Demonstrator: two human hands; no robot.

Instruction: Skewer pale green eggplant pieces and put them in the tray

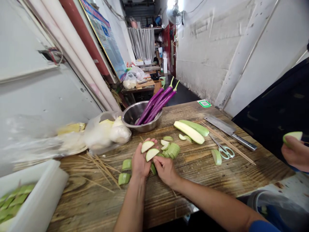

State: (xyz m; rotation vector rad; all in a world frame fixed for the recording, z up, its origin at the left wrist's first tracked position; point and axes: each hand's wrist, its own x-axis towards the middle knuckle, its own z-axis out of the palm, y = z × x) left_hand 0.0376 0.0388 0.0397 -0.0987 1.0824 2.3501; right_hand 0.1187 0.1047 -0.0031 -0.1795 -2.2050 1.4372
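My left hand [140, 161] is at the middle of the wooden table [96, 199], fingers closed around pale green vegetable slices [149, 149] threaded in a row. My right hand [165, 167] sits right beside it, pinching the lower end of the same stack. A pile of more cut slices [170, 149] lies just beyond my fingers, and two chunks [125, 170] lie to the left. Two halved green gourds [191, 130] rest farther back. Thin bamboo skewers [101, 169] are scattered left of my hands.
A steel bowl [131, 116] holds long purple eggplants [158, 103]. A cleaver [229, 131], scissors [223, 149] and more skewers [231, 145] lie at right. Another person's hand [295, 151] holds a slice at the right edge. A white tray [38, 199] with skewered slices sits front left; plastic bags [106, 132] behind.
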